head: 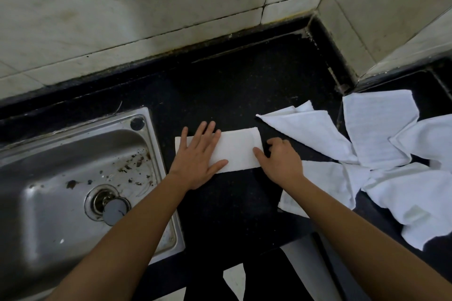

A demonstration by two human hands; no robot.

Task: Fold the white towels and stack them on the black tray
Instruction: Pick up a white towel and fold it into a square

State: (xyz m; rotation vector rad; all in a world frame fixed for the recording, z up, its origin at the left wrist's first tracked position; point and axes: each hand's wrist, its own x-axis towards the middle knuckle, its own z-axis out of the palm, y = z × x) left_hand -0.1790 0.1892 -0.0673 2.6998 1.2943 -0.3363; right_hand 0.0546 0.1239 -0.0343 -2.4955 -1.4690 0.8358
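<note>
A white towel (238,150), folded into a narrow strip, lies flat on the black counter (244,85) just right of the sink. My left hand (198,154) presses flat on its left half with fingers spread. My right hand (281,159) sits at the strip's right end, thumb on the cloth and fingers curled at the edge. A loose pile of several unfolded white towels (381,154) spreads over the counter to the right. No black tray can be told apart from the dark counter.
A steel sink (61,154) with dirt specks and a drain plug (113,211) fills the left. Tiled walls (146,2) close the back and the right corner. The counter's front edge runs just below my forearms.
</note>
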